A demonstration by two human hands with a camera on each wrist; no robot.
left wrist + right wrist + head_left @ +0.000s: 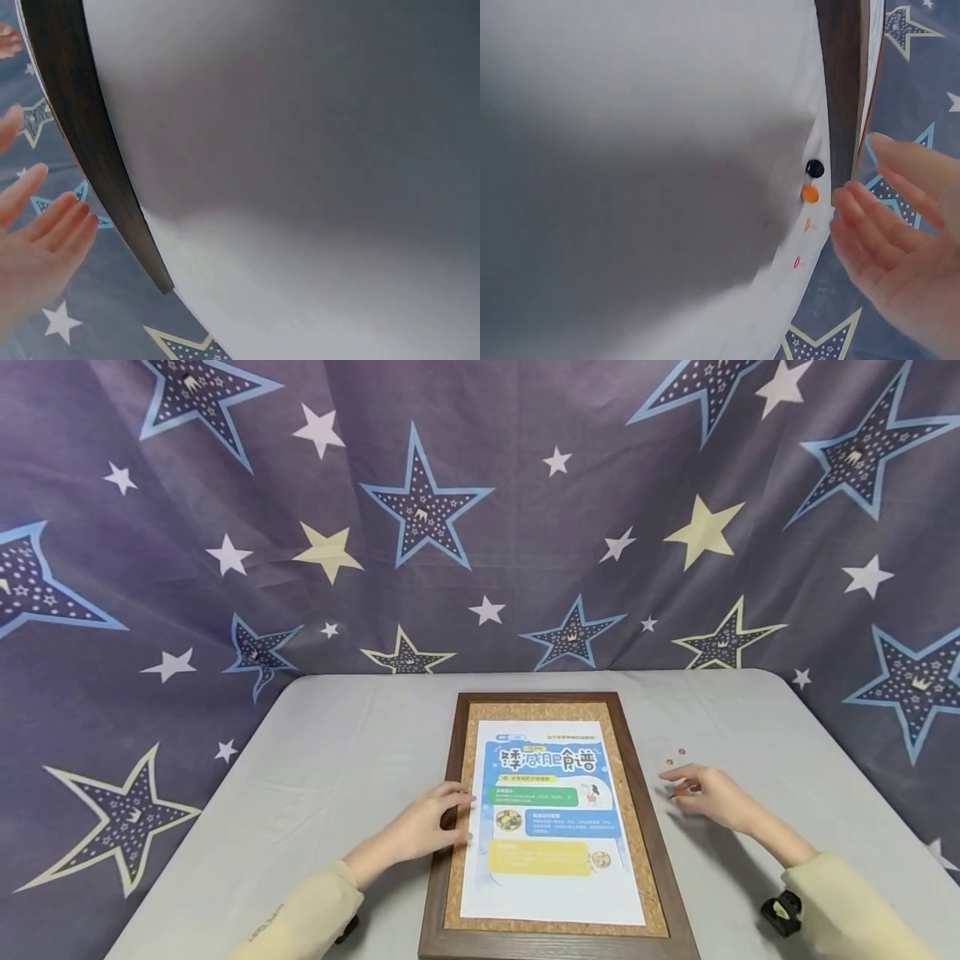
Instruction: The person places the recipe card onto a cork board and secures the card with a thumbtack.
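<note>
A sheet of paper printed in blue, green and yellow lies on a cork board with a dark wooden frame. My left hand reaches over the frame's left side, its spread fingertips at the paper's left edge. To the right of the board, my right hand hovers low over the table, fingers slightly bent and holding nothing visible. Close to its fingertips, in the right wrist view, lie a black round tack and an orange round tack. Two smaller coloured pieces lie beyond, one of them pink.
A light grey cloth covers the table. Behind and on both sides hangs a dark curtain with stars. Near the right forearm, a black wrist device shows below the sleeve.
</note>
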